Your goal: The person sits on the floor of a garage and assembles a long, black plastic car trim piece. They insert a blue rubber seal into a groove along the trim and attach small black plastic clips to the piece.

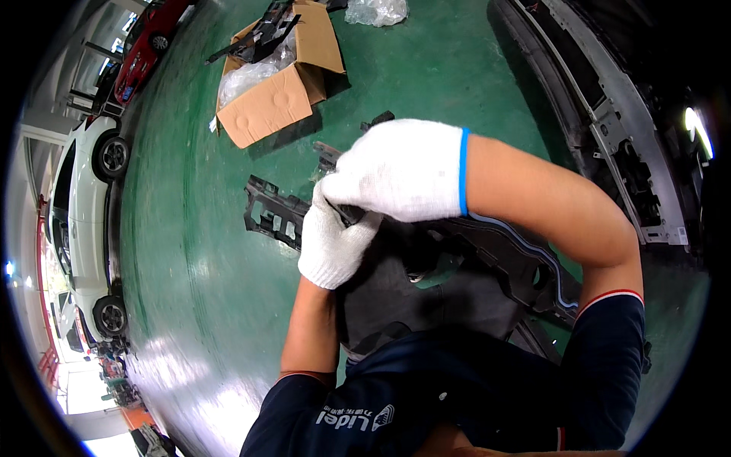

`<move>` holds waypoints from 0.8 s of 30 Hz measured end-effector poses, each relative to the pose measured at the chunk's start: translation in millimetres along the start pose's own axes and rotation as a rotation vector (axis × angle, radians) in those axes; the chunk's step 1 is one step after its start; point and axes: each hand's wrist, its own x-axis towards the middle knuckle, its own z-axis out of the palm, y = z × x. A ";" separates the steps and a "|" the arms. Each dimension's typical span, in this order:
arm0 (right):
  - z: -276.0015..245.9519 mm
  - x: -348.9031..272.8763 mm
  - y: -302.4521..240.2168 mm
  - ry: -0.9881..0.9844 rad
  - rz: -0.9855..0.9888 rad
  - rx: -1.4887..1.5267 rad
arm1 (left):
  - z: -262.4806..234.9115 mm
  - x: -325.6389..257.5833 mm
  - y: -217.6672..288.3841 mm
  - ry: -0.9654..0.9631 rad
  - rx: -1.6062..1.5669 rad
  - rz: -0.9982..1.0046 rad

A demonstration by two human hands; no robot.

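My fingers meet in front of me, thumb and fingertips of my left hand (333,242) just below those of my right hand (407,167), both in white gloves. A dark bit of plastic shows between my left thumb and fingers, but the gloves hide the tips, so I can't tell whether either hand is clamped on it.

The black frame (266,219) sticks out to the left of my fingers, its long axis sloping from upper left down toward lower right; my left hand is the nearer one to that end. To the right, below my right forearm, lies a long black panel (487,245) with a blue-grey strip (525,247). I can't see whether the two join.

Farther out, a cardboard box (266,110) sits ahead on the green floor (205,244), with a white car (85,221) off left.
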 end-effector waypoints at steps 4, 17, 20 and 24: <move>-4.3 4.7 12.4 -0.042 0.009 0.099 | 4.5 -0.6 15.8 -0.023 -0.124 0.001; 17.1 -28.1 25.7 0.326 0.064 0.549 | -6.9 -5.5 33.2 -0.095 -0.304 -0.047; 23.9 -46.2 21.7 0.391 0.230 0.587 | -7.6 -7.8 25.3 -0.111 -0.344 -0.070; 44.1 -52.8 14.4 0.514 0.176 0.487 | -5.3 -8.8 24.0 -0.103 -0.351 -0.029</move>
